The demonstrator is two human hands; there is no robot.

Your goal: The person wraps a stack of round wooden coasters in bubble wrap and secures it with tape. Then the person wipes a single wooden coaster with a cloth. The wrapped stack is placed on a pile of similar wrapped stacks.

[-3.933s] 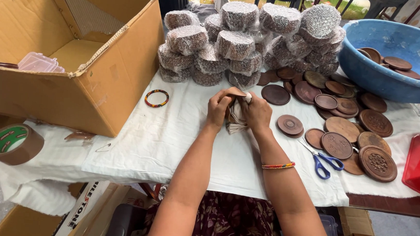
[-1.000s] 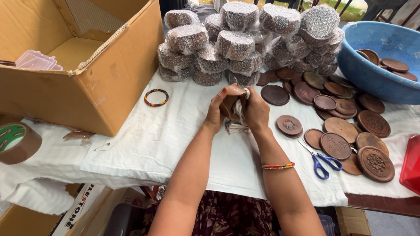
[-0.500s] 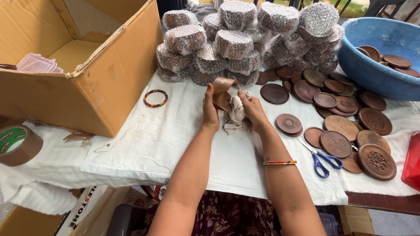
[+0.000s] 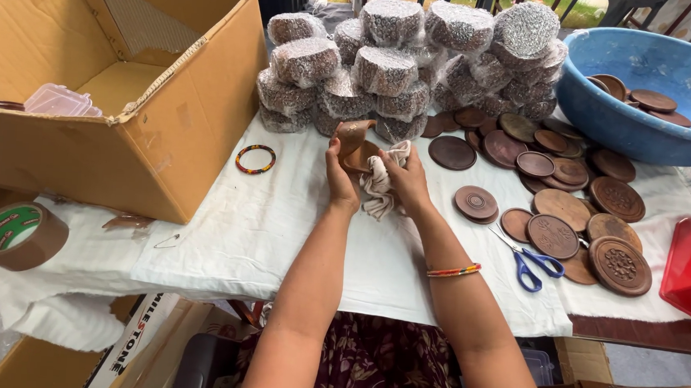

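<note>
Near edge: white table cover [image 4: 262, 245] overhangs the front at lower centre; bare cloth either side of the forearms gives the only open room. Tape roll [image 4: 9, 235] sits at lower left, just off the cloth edge. Centre: left hand [image 4: 340, 178] is closed around a brown wooden piece [image 4: 354, 143], held upright above the cloth. Right hand [image 4: 407, 182] grips a white rag [image 4: 380, 184], pressed against that piece. Right of centre: scissors [image 4: 529, 261] lie among loose wooden discs [image 4: 555, 223], crowding that side. Left: open cardboard box [image 4: 127, 101], its corner near a beaded bangle [image 4: 256, 159]. Far: wrapped bundles [image 4: 401, 62] stacked top centre; blue basin [image 4: 655, 101] upper right.
</note>
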